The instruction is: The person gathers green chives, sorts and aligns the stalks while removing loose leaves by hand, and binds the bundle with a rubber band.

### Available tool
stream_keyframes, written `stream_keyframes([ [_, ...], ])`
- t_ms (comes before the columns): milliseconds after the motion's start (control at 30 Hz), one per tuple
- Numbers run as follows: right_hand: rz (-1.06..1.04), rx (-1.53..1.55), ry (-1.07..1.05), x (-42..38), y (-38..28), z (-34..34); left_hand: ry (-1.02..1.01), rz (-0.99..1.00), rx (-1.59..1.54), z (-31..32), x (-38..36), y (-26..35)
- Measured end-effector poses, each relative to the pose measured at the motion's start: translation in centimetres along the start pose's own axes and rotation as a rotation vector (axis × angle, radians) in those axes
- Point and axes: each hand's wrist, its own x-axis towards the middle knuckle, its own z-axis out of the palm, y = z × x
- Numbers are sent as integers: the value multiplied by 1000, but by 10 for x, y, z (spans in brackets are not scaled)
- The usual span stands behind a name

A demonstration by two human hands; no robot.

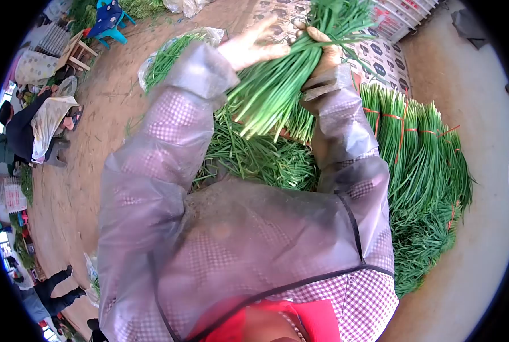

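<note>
A thick bunch of green chives (pixel 274 94) with pale stem ends hangs slantwise in front of me. My right hand (pixel 326 54) is closed around its upper part, where the leaves spread out above. My left hand (pixel 257 47), a little blurred, has its fingers spread and lies against the bunch's left side, gripping nothing. Below the bunch, more loose chives (pixel 260 154) form a heap close to my apron. Stacked bundles of chives (pixel 414 134), bound with red ties, stand right of my right arm.
Left of my left sleeve lies a plastic bag (pixel 213 35) with more greens. A patterned mat (pixel 388 60) and white crate (pixel 402 14) are at the upper right. A turquoise chair (pixel 113 31) stands far left, a seated person (pixel 23 131) below it, another person's legs (pixel 57 288) lower down.
</note>
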Motion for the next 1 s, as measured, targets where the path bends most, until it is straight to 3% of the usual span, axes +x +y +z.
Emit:
stream_keyframes([
  [100, -28, 58, -107, 14, -6, -29, -249, -459, 113, 7, -38, 7],
  [133, 2, 95, -128, 12, -10, -32, -190, -670, 124, 14, -50, -1],
  [167, 8, 91, -134, 12, -13, -39, -339, -489, 27, 12, -60, -14],
  [200, 13, 88, -138, 12, -17, -45, -423, -452, -71, 17, -66, -63],
  [233, 4, 45, -86, 8, -21, -46, -448, -309, -160, 21, -77, -73],
  [267, 1, 41, -82, 2, -20, -46, -346, -433, -410, 30, -89, -77],
  [333, -33, 33, 54, -6, -14, -46, -205, -440, -439, 37, -104, -77],
  [400, -9, 54, -33, -2, -13, -61, -174, -470, -417, 35, -113, -85],
  [467, -25, 59, -120, -7, -16, -58, -20, -389, -183, 33, -124, -87],
  [533, -7, 98, -168, -9, -19, -58, 89, -395, -223, 29, -132, -78],
  [633, -31, 68, -170, -12, -17, -57, 393, -145, -400, 37, -138, -67],
  [667, -30, 68, -171, -14, -14, -55, 394, -145, -400, 43, -136, -61],
  [733, -100, 64, -149, -16, -8, -51, 512, 295, -43, 56, -132, -46],
  [900, -186, 71, -212, -17, -3, -46, 744, 202, 264, 77, -131, -37],
  [967, -210, 71, -219, -19, 1, -42, 874, 90, -175, 81, -129, -42],
  [1000, -236, 66, -225, -21, 3, -40, 876, 88, -172, 80, -130, -43],
])
